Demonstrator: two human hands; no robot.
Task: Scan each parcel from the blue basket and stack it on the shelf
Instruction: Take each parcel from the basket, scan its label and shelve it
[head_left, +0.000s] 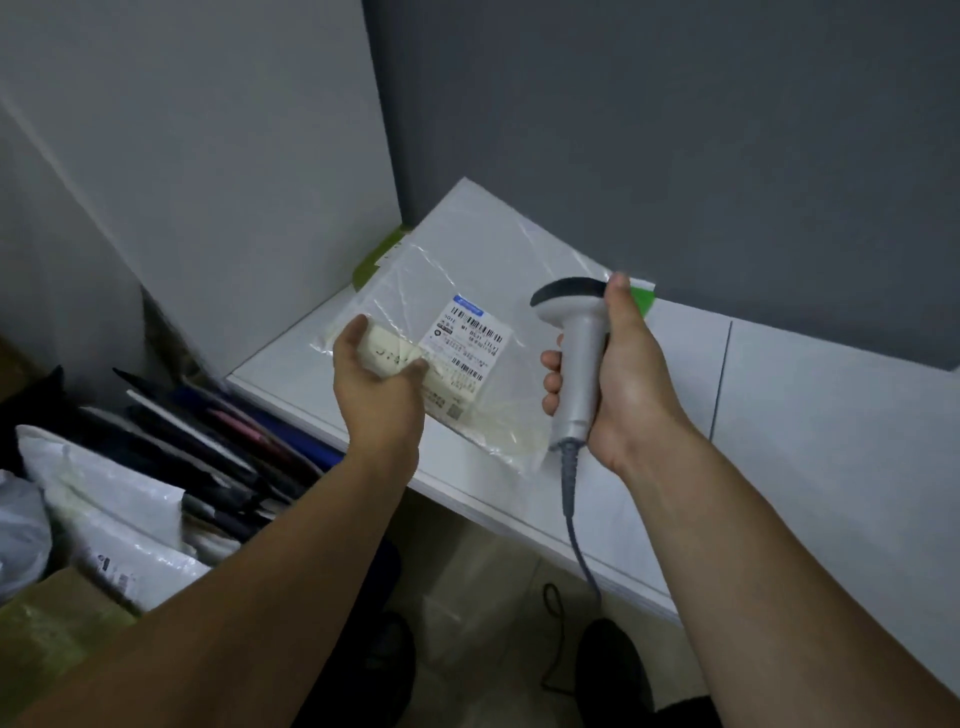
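Note:
A clear plastic parcel (467, 291) with a white barcode label (464, 347) lies flat over the white shelf (779, 415). My left hand (376, 382) grips the parcel's near left edge, thumb and fingers curled round a pale item inside. My right hand (618, 379) holds a grey barcode scanner (576, 343) by its handle, just right of the label, its dark head up and turned left. The scanner's grey cable (574, 525) hangs down past the shelf's front edge.
At lower left, several parcels stand packed together (208, 441), with white plastic mailers (104, 509) in front of them. Green tape (376, 257) marks the shelf's back corner by the grey wall. Dark shoes and tiled floor (483, 597) show below the shelf.

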